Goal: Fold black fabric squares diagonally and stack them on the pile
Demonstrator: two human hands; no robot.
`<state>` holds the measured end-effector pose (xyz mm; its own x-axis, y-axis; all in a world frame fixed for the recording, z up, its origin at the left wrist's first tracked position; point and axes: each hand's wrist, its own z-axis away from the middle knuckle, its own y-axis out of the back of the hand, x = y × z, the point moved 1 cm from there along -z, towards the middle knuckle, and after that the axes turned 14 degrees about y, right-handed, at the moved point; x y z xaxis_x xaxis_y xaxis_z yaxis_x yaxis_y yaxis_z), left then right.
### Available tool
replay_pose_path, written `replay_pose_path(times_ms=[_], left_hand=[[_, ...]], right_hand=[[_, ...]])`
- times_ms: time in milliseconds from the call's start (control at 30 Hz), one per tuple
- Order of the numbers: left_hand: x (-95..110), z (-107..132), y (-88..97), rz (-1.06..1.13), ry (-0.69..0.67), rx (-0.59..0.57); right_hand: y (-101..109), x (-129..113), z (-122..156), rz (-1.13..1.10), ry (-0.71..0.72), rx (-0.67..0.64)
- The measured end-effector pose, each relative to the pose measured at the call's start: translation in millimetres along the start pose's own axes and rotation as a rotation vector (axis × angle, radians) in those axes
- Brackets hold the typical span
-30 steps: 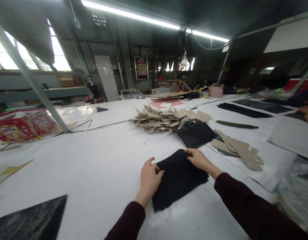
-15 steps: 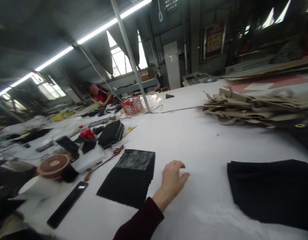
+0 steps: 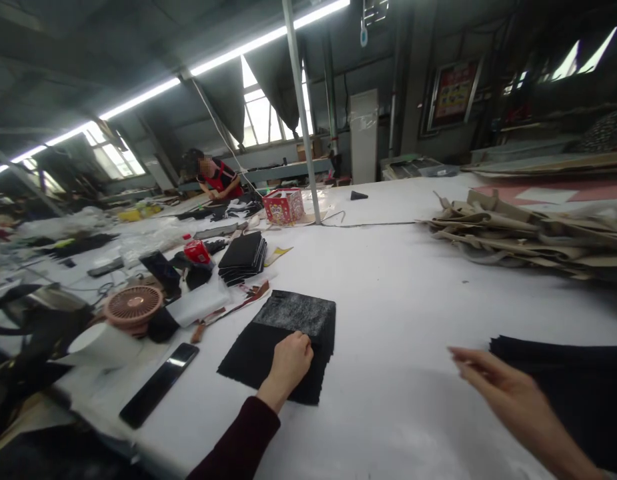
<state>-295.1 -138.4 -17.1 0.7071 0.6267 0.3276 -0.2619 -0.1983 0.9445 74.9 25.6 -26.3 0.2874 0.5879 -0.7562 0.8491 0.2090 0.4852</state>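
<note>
My left hand (image 3: pixel 288 363) rests on a stack of black fabric pieces (image 3: pixel 283 343) on the white table (image 3: pixel 388 280), its fingers curled down onto the top piece. My right hand (image 3: pixel 503 387) hovers over the table with its fingers stretched out and nothing in it. Just right of it lies a second black fabric stack (image 3: pixel 568 373).
At the left lie a black phone (image 3: pixel 159 384), a pink fan (image 3: pixel 133 305), a white roll (image 3: pixel 101 345), a red can (image 3: pixel 197 251) and a pile of black pieces (image 3: pixel 243 256). Beige cut parts (image 3: pixel 518 233) are heaped at the right. A person (image 3: pixel 215 179) works at the far end beside a red box (image 3: pixel 284 205).
The view swung left. My left hand left the right-hand fabric stack, crossed the table and landed on the left stack. My right hand lifted off the right stack.
</note>
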Motion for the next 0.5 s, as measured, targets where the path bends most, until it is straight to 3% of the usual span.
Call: replay_pose_path(times_ms=[133,233,367,500], left_hand=[[-16.3,-10.4,2.2,0.148,-0.014,-0.034],[-27.6,-16.4,2.1,0.287,-0.022,-0.072],[-35.8,-21.4,-0.1,0.507,-0.01,-0.136],[-52.0,-26.9,3.1,0.825,0.095,-0.197]], right_hand=[[-111.6,-76.0,-8.8,-0.123,0.242,-0.397],[-170.4,-106.4,-18.1,-0.08,0.438,-0.528],[-215.2,-111.5,-34.9,0.08,0.534,-0.626],[-231.3,-103.2,-40.2,0.167,0.514,-0.638]])
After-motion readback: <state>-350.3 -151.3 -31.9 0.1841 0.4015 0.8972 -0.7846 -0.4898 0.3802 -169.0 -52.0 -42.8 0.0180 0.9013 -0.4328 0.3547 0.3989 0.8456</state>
